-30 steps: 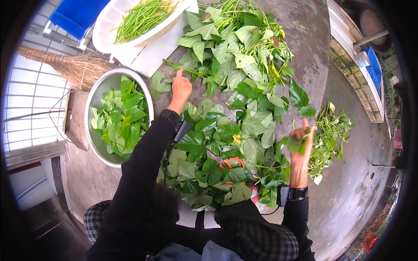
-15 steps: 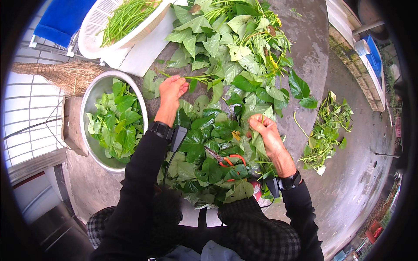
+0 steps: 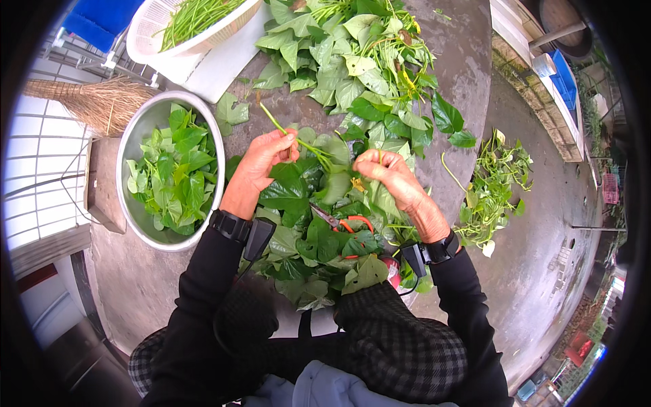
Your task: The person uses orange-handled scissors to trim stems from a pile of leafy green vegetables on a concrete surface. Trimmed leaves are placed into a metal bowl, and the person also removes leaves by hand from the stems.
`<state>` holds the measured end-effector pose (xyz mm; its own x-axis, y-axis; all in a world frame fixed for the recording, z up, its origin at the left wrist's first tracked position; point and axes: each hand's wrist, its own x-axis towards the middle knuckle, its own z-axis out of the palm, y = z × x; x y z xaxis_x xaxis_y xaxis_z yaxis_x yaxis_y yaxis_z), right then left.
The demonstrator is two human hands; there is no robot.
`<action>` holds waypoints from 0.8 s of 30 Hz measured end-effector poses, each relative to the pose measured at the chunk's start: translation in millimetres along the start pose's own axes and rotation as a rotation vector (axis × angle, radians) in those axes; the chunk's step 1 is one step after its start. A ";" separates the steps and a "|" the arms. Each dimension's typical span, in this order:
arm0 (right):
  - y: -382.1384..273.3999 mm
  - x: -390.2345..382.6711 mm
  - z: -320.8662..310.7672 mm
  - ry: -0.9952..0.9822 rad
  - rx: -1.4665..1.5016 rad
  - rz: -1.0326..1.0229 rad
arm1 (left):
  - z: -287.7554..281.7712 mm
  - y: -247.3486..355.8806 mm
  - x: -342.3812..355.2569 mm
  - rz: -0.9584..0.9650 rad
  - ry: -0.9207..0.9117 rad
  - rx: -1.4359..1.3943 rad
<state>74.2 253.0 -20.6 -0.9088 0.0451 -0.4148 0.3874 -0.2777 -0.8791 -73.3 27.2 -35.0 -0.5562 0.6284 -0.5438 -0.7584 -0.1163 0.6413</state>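
My left hand (image 3: 261, 166) pinches a green leafy stem (image 3: 308, 147), whose bare end points up and away. Its leaves hang to the right over a heap of green leaves (image 3: 291, 247) in front of my knees. Close by on the right, my right hand (image 3: 390, 176) has its thumb and fingers pressed together beside the stem's leafy end. What lies between those fingertips, if anything, I cannot make out. Scissors with orange handles (image 3: 354, 222) rest on the leaf heap below both hands.
On the left stands a metal bowl (image 3: 218, 163) of loose leaves, beside a straw broom (image 3: 112, 102). Behind it a white basket (image 3: 139, 34) holds cut stems. A large pile of leafy vines (image 3: 366, 68) lies beyond my hands. More stems (image 3: 498, 186) lie at right.
My left hand has come nearer with the stem, now tilted with its bare end upward. My right hand has moved left and slightly away, off the leaf it gripped, toward the stem.
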 end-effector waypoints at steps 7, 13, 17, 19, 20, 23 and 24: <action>1.7 -0.4 20.7 0.055 -0.396 -0.153 | 11.8 8.4 -18.8 0.130 -0.126 0.270; 1.8 -3.5 22.9 0.021 -0.441 -0.223 | 23.4 14.2 -29.6 0.072 -0.138 0.320; 1.2 -4.3 29.8 0.106 -0.734 -0.417 | 28.6 15.5 -31.7 0.079 -0.159 0.321; 0.3 -3.3 34.4 0.181 -0.881 -0.556 | 31.5 13.0 -31.7 0.076 -0.166 0.306; -1.1 -3.2 35.0 0.178 -0.902 -0.494 | 32.4 12.3 -31.8 0.080 -0.166 0.302; -5.6 -0.9 34.1 0.070 -0.818 -0.369 | 31.4 14.7 -32.1 0.068 -0.161 0.306; -6.8 -0.9 32.6 0.018 -0.759 -0.342 | 29.5 17.4 -32.4 0.072 -0.162 0.330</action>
<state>67.2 223.6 -6.6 -0.9952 0.0262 -0.0938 0.0949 0.4765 -0.8740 -58.5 27.5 9.8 -0.5234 0.7440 -0.4153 -0.5543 0.0729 0.8291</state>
